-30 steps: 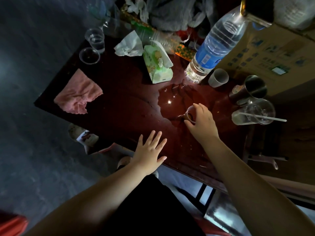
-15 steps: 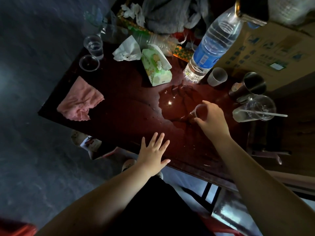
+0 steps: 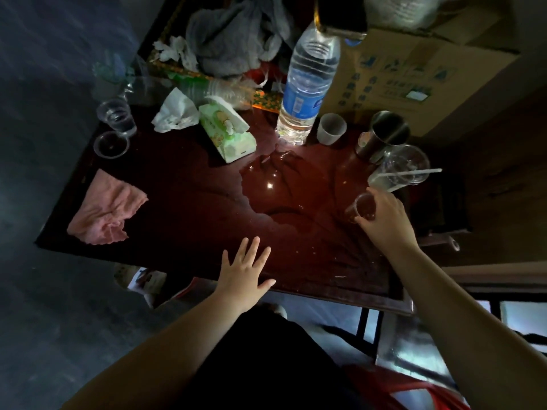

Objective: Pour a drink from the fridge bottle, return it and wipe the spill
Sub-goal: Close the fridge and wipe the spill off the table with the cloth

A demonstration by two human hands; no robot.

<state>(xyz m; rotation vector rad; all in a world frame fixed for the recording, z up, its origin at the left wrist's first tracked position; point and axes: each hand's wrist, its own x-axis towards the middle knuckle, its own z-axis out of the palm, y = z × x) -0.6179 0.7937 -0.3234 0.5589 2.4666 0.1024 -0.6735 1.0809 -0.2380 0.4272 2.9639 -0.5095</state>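
A wide puddle point(image 3: 276, 187) spreads over the middle of the dark red table point(image 3: 183, 208). My right hand point(image 3: 384, 220) grips a small clear cup point(image 3: 359, 207) at the puddle's right side, near the table's right edge. My left hand point(image 3: 244, 270) rests flat with fingers spread on the table's near edge, holding nothing. A large clear water bottle point(image 3: 307, 84) with a blue label stands at the back, just beyond the puddle. A crumpled pink cloth point(image 3: 105, 210) lies at the table's left end, well away from both hands.
A green tissue pack point(image 3: 228, 133) and a crumpled tissue point(image 3: 174, 115) lie behind the puddle. Two clear cups point(image 3: 117, 118) stand back left. A white cup point(image 3: 331, 128), a steel tumbler point(image 3: 384, 134) and a lidded cup with straw point(image 3: 399, 170) crowd the back right, before a cardboard box point(image 3: 414, 81).
My right hand has slid the small cup to the right, out of the puddle toward the table's right edge. My left hand has stayed flat on the near edge.
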